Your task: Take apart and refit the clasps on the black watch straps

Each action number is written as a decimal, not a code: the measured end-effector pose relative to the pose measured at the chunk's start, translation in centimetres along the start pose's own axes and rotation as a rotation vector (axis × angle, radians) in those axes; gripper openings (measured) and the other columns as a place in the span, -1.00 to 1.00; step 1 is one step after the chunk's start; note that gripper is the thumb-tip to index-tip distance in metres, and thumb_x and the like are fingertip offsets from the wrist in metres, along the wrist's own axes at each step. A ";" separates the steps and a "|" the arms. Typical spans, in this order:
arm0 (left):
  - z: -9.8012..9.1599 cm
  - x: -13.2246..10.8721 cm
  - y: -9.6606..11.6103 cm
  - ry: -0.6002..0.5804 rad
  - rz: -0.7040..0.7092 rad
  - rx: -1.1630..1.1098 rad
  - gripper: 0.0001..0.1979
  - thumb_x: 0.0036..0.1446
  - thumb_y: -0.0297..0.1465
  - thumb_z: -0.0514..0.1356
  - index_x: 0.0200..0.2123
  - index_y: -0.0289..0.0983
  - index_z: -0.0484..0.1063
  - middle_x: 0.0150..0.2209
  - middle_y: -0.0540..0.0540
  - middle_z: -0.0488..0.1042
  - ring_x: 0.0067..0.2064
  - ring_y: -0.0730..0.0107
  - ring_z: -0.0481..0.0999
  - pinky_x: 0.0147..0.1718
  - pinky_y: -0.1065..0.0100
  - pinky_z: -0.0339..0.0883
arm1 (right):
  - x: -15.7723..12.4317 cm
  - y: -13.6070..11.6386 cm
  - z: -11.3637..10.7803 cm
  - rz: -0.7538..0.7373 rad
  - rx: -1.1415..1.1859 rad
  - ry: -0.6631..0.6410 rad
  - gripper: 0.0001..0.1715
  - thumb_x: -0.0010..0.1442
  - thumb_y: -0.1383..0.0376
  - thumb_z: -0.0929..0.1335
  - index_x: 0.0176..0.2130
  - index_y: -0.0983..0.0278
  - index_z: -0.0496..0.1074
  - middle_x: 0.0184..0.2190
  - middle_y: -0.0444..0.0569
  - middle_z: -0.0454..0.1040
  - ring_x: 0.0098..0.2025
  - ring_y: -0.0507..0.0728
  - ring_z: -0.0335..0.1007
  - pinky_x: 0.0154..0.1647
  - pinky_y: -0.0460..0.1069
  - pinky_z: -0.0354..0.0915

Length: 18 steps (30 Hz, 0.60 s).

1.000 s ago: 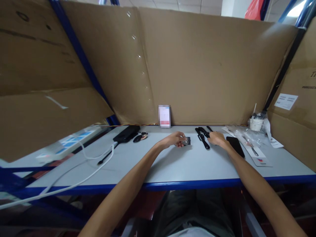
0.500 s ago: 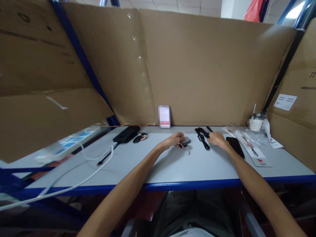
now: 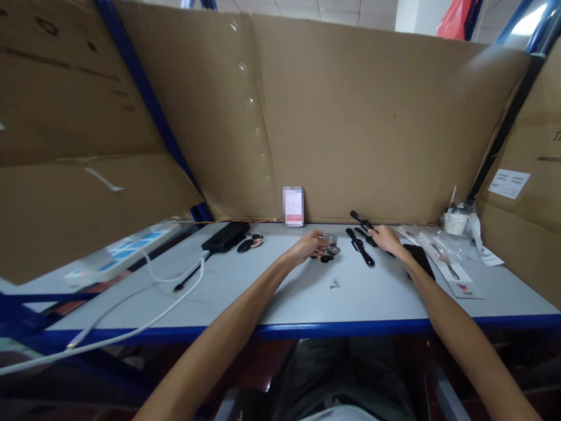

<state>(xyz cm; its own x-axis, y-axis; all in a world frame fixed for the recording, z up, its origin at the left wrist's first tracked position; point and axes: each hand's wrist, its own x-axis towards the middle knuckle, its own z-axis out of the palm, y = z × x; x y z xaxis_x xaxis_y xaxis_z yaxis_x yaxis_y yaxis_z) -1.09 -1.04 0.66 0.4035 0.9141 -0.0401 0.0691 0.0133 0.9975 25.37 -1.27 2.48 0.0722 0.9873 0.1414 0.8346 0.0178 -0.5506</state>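
Note:
My left hand [image 3: 310,245] is closed on a flat grey piece [image 3: 332,248] just above the table. Small black parts [image 3: 326,258] show under its fingers. My right hand [image 3: 386,240] grips one end of a black two-handled spokeshave [image 3: 362,220], whose far end is tilted up. Another black spokeshave [image 3: 361,248] lies flat between my hands. Beneath the raised one, a further black tool [image 3: 362,235] is partly hidden. A small silver winged piece [image 3: 334,285] rests on the table in front of my left hand.
A lit phone [image 3: 293,206] leans on the cardboard wall [image 3: 333,117]. To the left are a black power bank [image 3: 226,237], keys [image 3: 249,244] and a white cable [image 3: 175,298]. On the right lie a dark phone [image 3: 419,261], plastic packaging [image 3: 451,245] and a cup [image 3: 454,222].
My right hand has lifted and tilted the spokeshave, raising its far end. My left fingers have turned the grey piece. The silver piece now lies nearer the table's front edge.

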 end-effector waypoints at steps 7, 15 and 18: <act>0.6 0.6 -0.4 0.051 0.048 -0.142 -0.62 -0.13 -0.28 0.47 -0.50 -0.31 0.32 -0.59 0.09 0.27 -0.60 0.62 0.23 -0.57 0.46 0.14 | -1.6 -2.4 0.7 -0.052 0.891 -0.163 -0.58 0.29 0.07 0.36 -0.45 0.32 0.37 -0.68 -0.26 0.09 -0.70 -0.10 -0.10 -0.71 -0.14 -0.10; 1.0 -0.1 0.0 0.016 0.107 -0.101 -0.59 0.00 -0.12 0.39 -0.38 -0.28 0.32 -0.56 0.04 0.41 -0.60 0.48 0.44 -0.59 0.46 0.26 | -2.4 -3.3 2.4 0.032 0.927 -0.229 -0.61 0.26 0.10 0.36 -0.47 0.31 0.34 -0.72 -0.33 -0.02 -0.72 -0.11 -0.24 -0.71 -0.13 -0.32; 1.2 -0.1 -0.1 -0.003 0.111 -0.102 -0.59 0.06 -0.09 0.36 -0.34 -0.26 0.29 -0.53 -0.02 0.49 -0.56 0.38 0.53 -0.59 0.44 0.31 | -2.7 -3.6 3.1 -0.008 0.926 -0.238 -0.60 0.24 0.05 0.36 -0.44 0.29 0.36 -0.73 -0.33 -0.03 -0.71 -0.09 -0.24 -0.71 -0.11 -0.32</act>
<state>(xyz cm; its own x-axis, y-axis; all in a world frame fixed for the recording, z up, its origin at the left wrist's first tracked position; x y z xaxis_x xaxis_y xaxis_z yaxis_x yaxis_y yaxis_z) -0.10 -1.63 0.50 0.4063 0.9110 0.0702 -0.0686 -0.0462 0.9966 20.53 -3.48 1.53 -0.1295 0.9910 0.0331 0.0637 0.0417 -0.9971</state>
